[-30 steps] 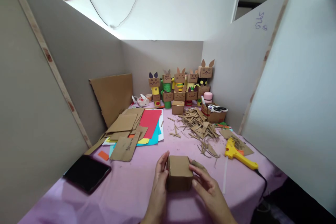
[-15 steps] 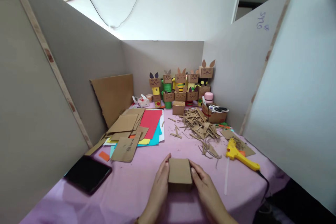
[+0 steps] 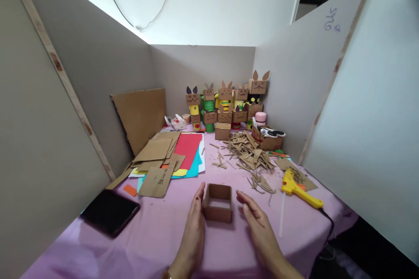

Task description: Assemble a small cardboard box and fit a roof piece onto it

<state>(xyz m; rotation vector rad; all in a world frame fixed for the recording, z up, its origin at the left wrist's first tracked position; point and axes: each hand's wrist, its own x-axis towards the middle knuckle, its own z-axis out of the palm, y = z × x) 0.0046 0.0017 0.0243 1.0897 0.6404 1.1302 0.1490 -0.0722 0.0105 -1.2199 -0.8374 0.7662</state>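
On the purple cloth in front of me stands a small square cardboard box (image 3: 218, 214), its top side uncovered. A pale, pinkish surface shows inside its brown walls. My left hand (image 3: 195, 222) is held on edge along the left wall, fingers stretched out; whether it touches the cardboard I cannot tell. To the right of the box, with a gap between, my right hand (image 3: 257, 221) has its fingers extended and holds nothing.
A yellow glue gun (image 3: 299, 189) lies at right with its cord. Cardboard scraps (image 3: 250, 152) pile behind the box. Flat cardboard (image 3: 156, 148) and red paper (image 3: 189, 150) lie left, near a black tablet (image 3: 110, 212). Cardboard animal figures (image 3: 224, 115) and a scissors box (image 3: 268, 139) stand behind.
The box showed a closed cardboard face on top between both hands; now its upper side is uncovered and it sits slightly farther forward and left. My right hand has come away from it.
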